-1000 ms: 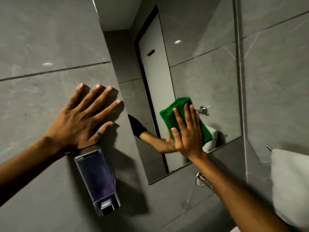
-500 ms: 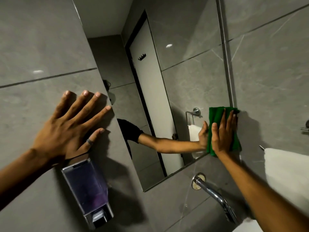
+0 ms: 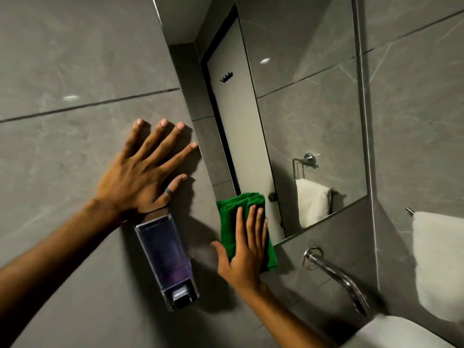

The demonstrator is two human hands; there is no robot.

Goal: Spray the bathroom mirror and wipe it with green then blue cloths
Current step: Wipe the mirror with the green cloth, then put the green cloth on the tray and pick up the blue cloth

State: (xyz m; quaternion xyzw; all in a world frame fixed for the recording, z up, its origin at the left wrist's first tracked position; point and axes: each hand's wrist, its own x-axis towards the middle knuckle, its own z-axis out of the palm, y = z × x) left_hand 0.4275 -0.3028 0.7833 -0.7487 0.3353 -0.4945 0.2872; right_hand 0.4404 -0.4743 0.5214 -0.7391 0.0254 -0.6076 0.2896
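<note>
Fingers (image 3: 251,222) flat on green cloth (image 3: 234,212), mirror's (image 3: 313,109) lower-left corner

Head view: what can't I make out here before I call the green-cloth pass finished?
- Mirror: top cut off by the frame edge; its lower left corner is covered by the green cloth and right hand.
- Streaks or spray on the glass: too faint to tell.
- Blue cloth and spray bottle: not in view.
- Basin: cut off at the bottom edge.
- Left hand: lies flat on the wall tile.
</note>
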